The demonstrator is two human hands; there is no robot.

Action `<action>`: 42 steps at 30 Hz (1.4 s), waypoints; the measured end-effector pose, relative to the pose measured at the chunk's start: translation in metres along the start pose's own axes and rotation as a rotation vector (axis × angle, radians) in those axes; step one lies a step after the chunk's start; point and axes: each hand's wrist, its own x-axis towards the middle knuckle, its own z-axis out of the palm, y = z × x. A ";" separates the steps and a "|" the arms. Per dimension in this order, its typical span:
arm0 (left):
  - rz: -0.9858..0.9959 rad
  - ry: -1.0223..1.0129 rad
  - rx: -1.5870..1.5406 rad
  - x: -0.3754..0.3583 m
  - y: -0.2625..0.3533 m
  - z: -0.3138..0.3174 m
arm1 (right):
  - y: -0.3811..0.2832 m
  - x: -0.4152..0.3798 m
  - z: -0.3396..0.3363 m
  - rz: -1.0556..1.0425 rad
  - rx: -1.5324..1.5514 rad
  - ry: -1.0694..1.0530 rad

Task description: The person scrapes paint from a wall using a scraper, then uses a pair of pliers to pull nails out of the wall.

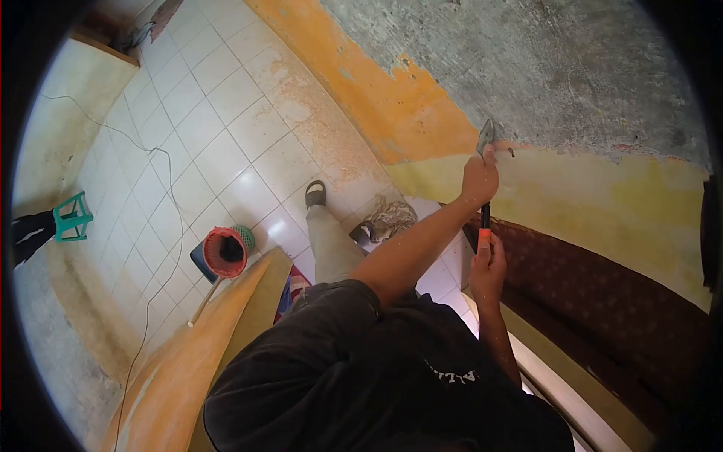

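A long scraper with a grey metal blade touches the wall near the border between bare grey plaster and yellow paint. My left hand is closed round the tool just below the blade, with the thumb laid along it. Farther down, my right hand grips the black and orange handle. A small dark flake or hole shows on the wall just right of the blade. Orange paint remains on the wall to the left of the blade.
A red-lined bucket stands on the tiled floor, with a crumpled cloth near my foot. A thin cable crosses the floor. At the far left is a green stool; a dark red surface lies at the right.
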 end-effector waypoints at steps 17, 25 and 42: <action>0.012 0.040 0.135 0.007 0.005 -0.003 | 0.008 0.011 -0.002 -0.084 -0.089 -0.009; 0.260 0.092 0.087 0.008 -0.013 0.004 | 0.031 0.023 0.008 -0.088 -0.104 0.035; 0.260 -0.070 0.281 0.013 -0.018 -0.019 | 0.037 0.004 0.055 0.032 0.241 0.050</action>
